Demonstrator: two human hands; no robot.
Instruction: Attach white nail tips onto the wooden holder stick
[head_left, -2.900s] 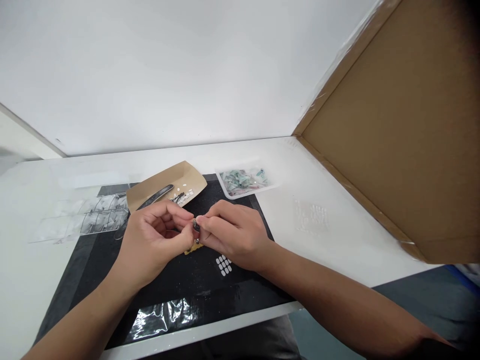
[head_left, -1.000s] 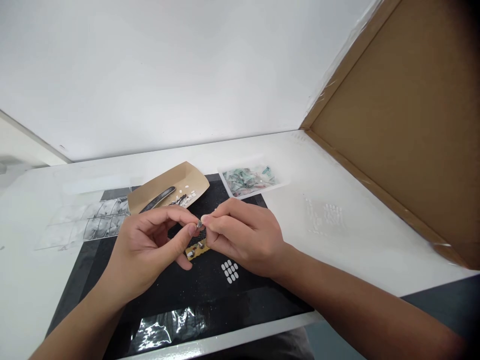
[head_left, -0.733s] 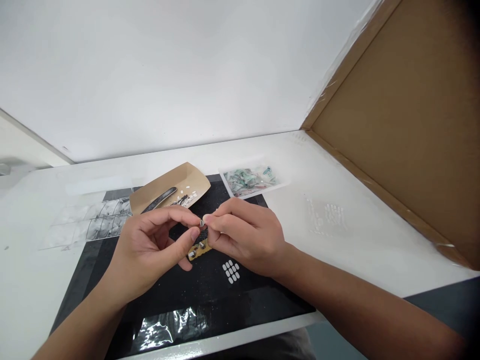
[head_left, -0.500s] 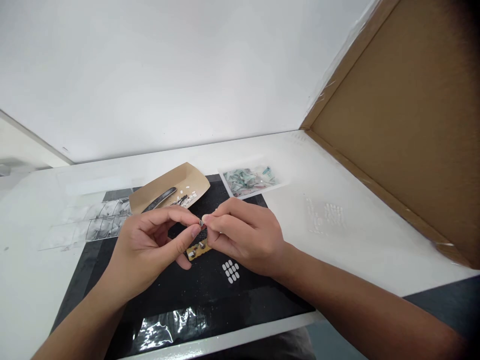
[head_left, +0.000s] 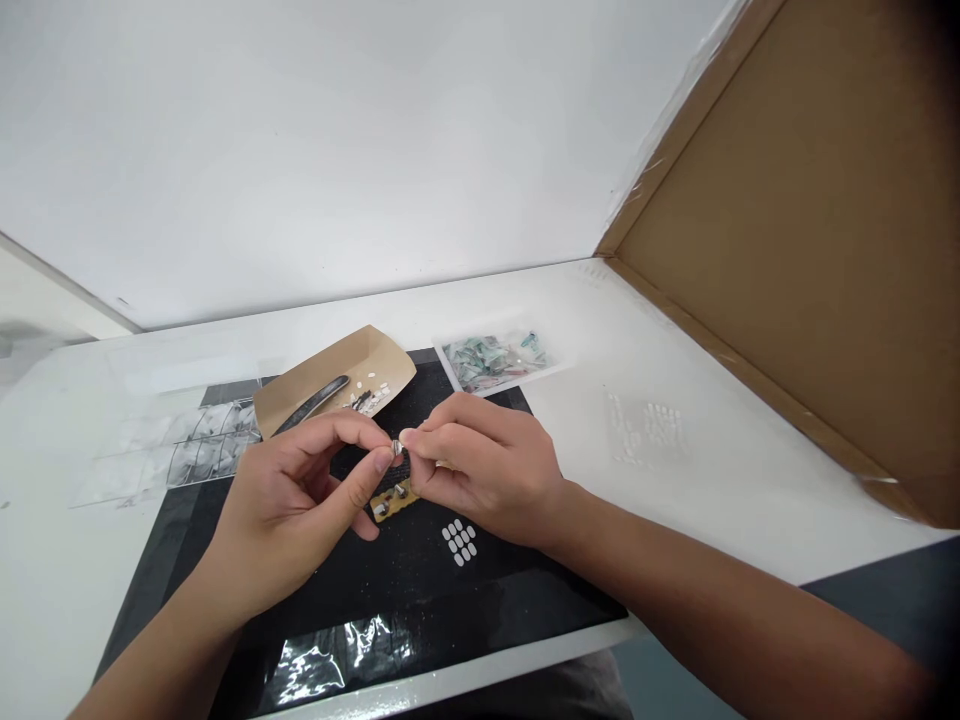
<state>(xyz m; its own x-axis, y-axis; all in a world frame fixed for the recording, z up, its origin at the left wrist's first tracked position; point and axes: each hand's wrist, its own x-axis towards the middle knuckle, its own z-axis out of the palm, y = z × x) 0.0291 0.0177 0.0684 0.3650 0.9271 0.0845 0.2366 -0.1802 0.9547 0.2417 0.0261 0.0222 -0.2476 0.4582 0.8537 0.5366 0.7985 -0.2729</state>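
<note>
Off at two o'clock from my hands, a big cardboard panel stands with its lower edge along the white table. Straight under my hands a black mat covers the table's near middle. Over it my left hand and right hand meet fingertip to fingertip, both closed in a pinch of thumb and forefinger on a small metal piece held just above the mat (it is too tiny to make out in detail). At ten o'clock from the piece lies a clear compartment tray, half on the mat. At eleven o'clock sits a brown paper tray with dark tweezers in it. At one o'clock is a clear packet of greenish parts, and at three o'clock, well apart, a faint sheet of white pads. At five o'clock a cluster of white ovals lies on the mat. At six o'clock, just below the piece, is a small tan strip; I cannot tell whether it rests on the mat or on my fingers.
</note>
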